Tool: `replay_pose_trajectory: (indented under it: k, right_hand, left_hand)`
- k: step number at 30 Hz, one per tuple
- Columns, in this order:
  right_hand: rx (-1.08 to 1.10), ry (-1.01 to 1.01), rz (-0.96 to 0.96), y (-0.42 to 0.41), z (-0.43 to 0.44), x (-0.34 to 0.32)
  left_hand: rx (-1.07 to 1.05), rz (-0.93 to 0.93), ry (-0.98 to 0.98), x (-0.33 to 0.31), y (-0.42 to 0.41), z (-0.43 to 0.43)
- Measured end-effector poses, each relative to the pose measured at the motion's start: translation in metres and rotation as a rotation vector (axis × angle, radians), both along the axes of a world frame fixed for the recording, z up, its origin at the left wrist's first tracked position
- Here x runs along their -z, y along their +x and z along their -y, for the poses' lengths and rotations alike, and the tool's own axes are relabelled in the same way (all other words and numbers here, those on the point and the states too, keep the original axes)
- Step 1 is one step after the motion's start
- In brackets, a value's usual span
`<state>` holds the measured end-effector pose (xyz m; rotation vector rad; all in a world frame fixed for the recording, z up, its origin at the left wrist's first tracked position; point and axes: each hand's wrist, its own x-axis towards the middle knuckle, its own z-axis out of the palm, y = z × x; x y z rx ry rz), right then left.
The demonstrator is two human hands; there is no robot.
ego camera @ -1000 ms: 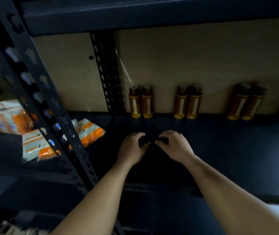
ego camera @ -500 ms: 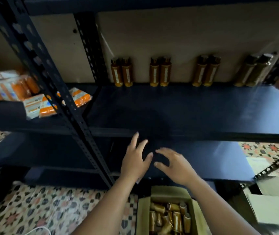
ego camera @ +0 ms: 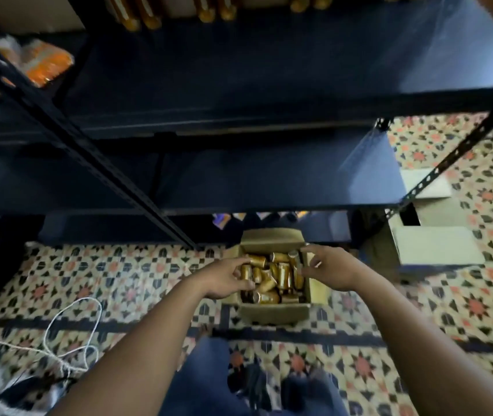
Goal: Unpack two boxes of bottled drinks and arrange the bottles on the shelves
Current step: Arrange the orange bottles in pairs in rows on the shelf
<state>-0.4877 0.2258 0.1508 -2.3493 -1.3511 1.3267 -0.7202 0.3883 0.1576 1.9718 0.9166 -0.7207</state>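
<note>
An open cardboard box [ego camera: 272, 312] stands on the patterned floor below the dark shelving. Several small amber bottles [ego camera: 272, 277] lie jumbled inside it. My left hand [ego camera: 227, 277] hovers at the box's left edge, fingers loosely spread over the bottles, holding nothing. My right hand [ego camera: 329, 267] is at the right edge with thumb and fingers parted, also holding nothing. More amber bottles [ego camera: 212, 9] stand in pairs at the back of the upper shelf [ego camera: 239, 67], cut off by the top of the frame.
A slanted perforated black upright [ego camera: 89, 145] crosses the left side. A lower shelf [ego camera: 254, 181] sits beneath the upper one. Orange packets [ego camera: 47, 63] lie on the left shelf. Another cardboard box [ego camera: 437, 244] stands on the floor at right. White string [ego camera: 68, 334] loops on the floor at left.
My view dropped from the shelf to the floor. Both hands left the shelf, came down and now hover over the open box of bottles.
</note>
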Motion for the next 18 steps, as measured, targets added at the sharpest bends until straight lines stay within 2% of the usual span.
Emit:
replay_pose_trajectory:
  k: [4, 8, 14, 18]
  right_hand:
    - [0.136, -0.035, -0.056, -0.018, 0.017, 0.054]
    - [0.326, -0.078, -0.136, -0.041, 0.021, 0.134]
    - [0.550, -0.062, -0.218, -0.074, 0.013, 0.310]
    - [0.763, 0.037, -0.224, -0.075, -0.013, 0.432]
  left_hand:
    - [0.052, -0.028, -0.070, 0.053, 0.010, -0.010]
    - [-0.001, 0.007, -0.106, 0.143, 0.014, -0.028]
    - [-0.053, -0.043, -0.182, 0.337, 0.017, -0.054]
    - [-0.109, -0.002, -0.179, 0.470, 0.031, -0.063]
